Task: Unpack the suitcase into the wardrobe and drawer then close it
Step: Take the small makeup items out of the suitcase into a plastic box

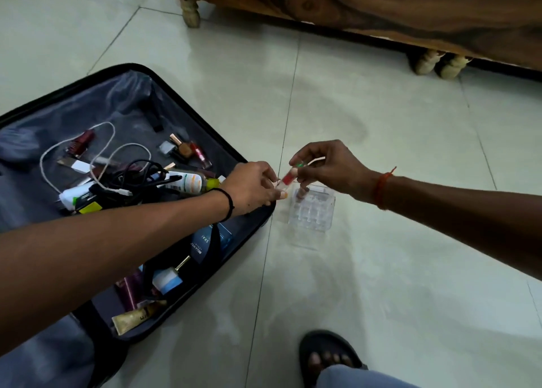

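Note:
An open black suitcase [202,141] with grey lining lies on the floor at the left. Inside it are cosmetics, a white cable [73,141], black cables [137,173] and a white bottle [187,182]. Just past the suitcase's right edge, my left hand [252,186] and my right hand [325,164] both pinch a small red tube [289,178], one at each end. A clear plastic organiser [312,211] stands on the floor right below my hands. My left forearm hides part of the suitcase's contents.
A wooden piece of furniture [381,9] on short legs runs along the back right. Pale floor tiles [410,270] spread to the right. My sandalled foot [328,355] is at the bottom centre. A gold tube [132,318] and a dark box [202,247] lie in the suitcase's near end.

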